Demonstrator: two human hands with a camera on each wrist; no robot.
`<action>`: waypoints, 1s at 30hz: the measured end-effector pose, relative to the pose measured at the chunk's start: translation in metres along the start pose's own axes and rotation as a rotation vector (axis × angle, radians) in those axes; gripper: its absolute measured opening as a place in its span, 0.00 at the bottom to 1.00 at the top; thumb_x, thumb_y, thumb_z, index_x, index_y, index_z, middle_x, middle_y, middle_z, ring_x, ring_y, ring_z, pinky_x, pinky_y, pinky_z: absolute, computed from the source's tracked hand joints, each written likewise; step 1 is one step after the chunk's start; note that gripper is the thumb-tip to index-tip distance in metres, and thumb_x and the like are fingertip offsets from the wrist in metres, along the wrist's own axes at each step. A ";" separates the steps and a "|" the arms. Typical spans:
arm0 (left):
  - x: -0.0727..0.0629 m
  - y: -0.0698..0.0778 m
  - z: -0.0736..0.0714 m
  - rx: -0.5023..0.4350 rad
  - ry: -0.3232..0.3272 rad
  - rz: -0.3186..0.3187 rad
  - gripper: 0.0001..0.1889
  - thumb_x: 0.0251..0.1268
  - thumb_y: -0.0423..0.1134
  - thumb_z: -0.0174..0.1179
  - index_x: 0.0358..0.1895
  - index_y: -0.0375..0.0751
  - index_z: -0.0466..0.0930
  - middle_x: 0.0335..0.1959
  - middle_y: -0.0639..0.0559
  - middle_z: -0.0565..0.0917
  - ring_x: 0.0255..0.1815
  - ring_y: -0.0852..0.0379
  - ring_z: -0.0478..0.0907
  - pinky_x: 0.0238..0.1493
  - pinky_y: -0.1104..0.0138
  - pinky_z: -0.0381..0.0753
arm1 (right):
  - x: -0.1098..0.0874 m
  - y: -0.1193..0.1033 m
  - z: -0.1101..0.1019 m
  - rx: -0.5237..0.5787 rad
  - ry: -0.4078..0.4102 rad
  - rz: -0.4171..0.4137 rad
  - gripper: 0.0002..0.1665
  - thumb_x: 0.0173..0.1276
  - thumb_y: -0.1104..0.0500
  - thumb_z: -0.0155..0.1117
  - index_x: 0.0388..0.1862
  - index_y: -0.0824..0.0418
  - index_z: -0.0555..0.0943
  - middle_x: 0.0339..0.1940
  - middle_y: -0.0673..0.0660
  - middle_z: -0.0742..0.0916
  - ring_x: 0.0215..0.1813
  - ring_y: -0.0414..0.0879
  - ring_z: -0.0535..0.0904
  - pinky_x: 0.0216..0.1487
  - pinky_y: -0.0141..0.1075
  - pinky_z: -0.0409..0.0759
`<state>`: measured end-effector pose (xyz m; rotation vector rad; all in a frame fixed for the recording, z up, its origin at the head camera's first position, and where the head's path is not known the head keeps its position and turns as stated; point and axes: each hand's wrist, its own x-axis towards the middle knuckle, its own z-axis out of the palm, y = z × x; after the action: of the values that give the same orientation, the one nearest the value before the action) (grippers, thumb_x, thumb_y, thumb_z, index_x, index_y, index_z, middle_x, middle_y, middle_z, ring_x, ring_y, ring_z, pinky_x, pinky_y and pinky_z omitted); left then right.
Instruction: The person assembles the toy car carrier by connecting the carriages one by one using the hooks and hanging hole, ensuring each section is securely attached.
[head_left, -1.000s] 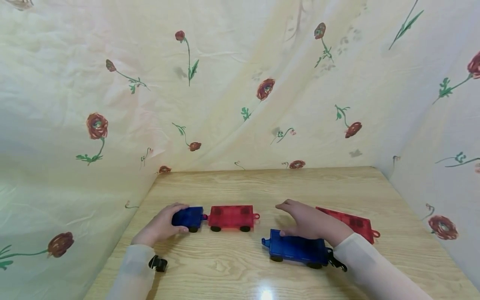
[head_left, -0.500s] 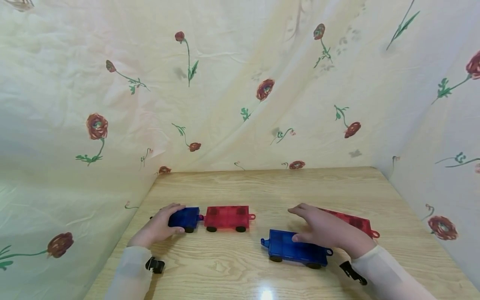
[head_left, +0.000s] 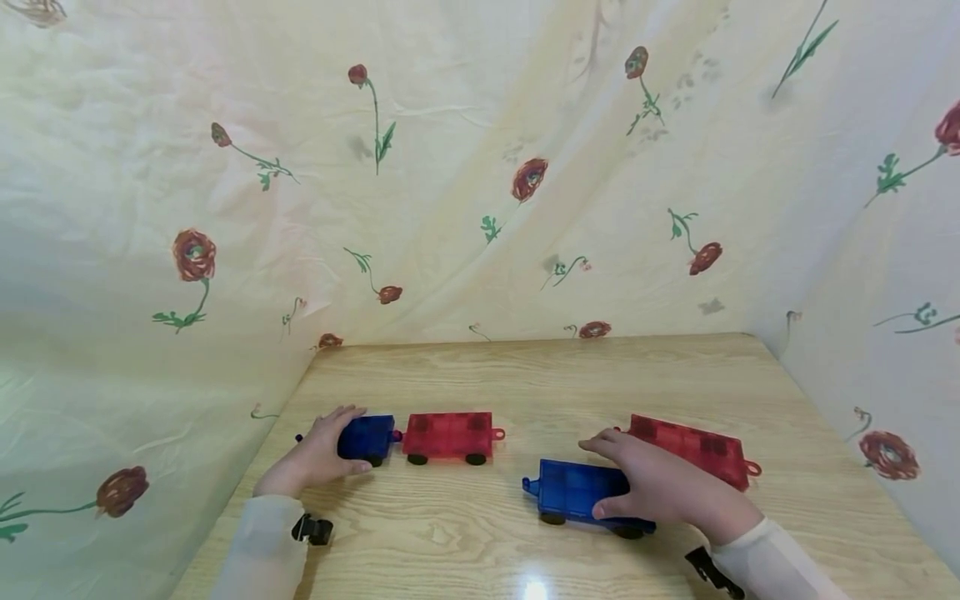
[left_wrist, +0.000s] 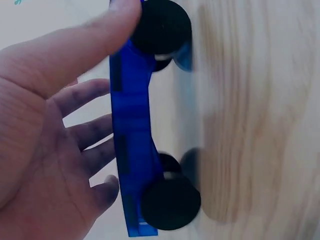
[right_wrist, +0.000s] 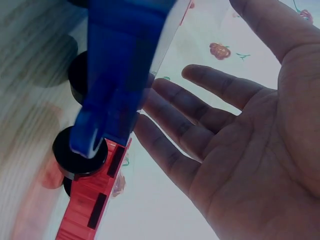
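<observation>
My left hand point(head_left: 318, 450) holds a blue toy train wagon point(head_left: 366, 439) at the left of the table. In the left wrist view its thumb lies along one side of the wagon point(left_wrist: 131, 110), fingers on the other. A red wagon point(head_left: 447, 437) stands behind it in line, their coupling ends meeting. My right hand point(head_left: 663, 483) is spread over the right end of a second blue wagon point(head_left: 573, 490), hiding that end. In the right wrist view its fingers point(right_wrist: 185, 107) reach loosely beyond the wagon, thumb apart. Past this hand stands a second red wagon point(head_left: 690, 448), slightly slanted.
The wagons stand on a light wood table point(head_left: 427, 542). A flower-printed cloth point(head_left: 450, 208) hangs along the back and both sides. A black strap buckle shows at each wrist, the left buckle point(head_left: 312, 529) and the right buckle point(head_left: 712, 573).
My left hand has slid slightly left, and the blue and red wagons moved with it. My right hand has shifted right along the second blue wagon, which has stayed in place.
</observation>
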<state>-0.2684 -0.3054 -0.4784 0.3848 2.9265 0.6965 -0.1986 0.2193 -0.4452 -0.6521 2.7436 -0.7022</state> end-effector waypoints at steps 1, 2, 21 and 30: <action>0.000 0.002 0.000 -0.001 0.008 -0.004 0.53 0.57 0.54 0.80 0.83 0.43 0.60 0.83 0.32 0.56 0.80 0.19 0.45 0.68 0.22 0.51 | 0.000 -0.001 0.001 -0.001 0.000 0.001 0.54 0.54 0.34 0.83 0.75 0.56 0.76 0.73 0.62 0.76 0.71 0.63 0.74 0.64 0.62 0.78; 0.001 0.004 0.000 -0.007 0.017 -0.011 0.54 0.56 0.56 0.79 0.83 0.45 0.59 0.83 0.33 0.55 0.80 0.19 0.44 0.68 0.23 0.51 | -0.001 -0.001 0.001 -0.002 0.001 0.000 0.54 0.54 0.34 0.83 0.75 0.56 0.76 0.73 0.62 0.77 0.70 0.63 0.74 0.63 0.63 0.78; 0.023 0.075 0.025 -0.136 0.087 0.107 0.45 0.62 0.55 0.77 0.80 0.57 0.65 0.82 0.48 0.61 0.81 0.40 0.58 0.70 0.37 0.70 | 0.007 -0.011 0.007 -0.031 0.000 -0.004 0.56 0.53 0.33 0.83 0.76 0.55 0.75 0.74 0.63 0.75 0.70 0.62 0.75 0.64 0.62 0.78; 0.037 0.103 0.046 -0.075 0.057 0.151 0.45 0.60 0.59 0.77 0.80 0.58 0.67 0.80 0.52 0.64 0.80 0.41 0.59 0.70 0.40 0.71 | 0.006 -0.008 0.011 -0.038 -0.009 -0.021 0.57 0.51 0.34 0.85 0.75 0.56 0.76 0.72 0.62 0.77 0.67 0.60 0.76 0.63 0.61 0.79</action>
<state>-0.2740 -0.1869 -0.4737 0.5920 2.9367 0.8468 -0.1972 0.2064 -0.4511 -0.6912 2.7517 -0.6512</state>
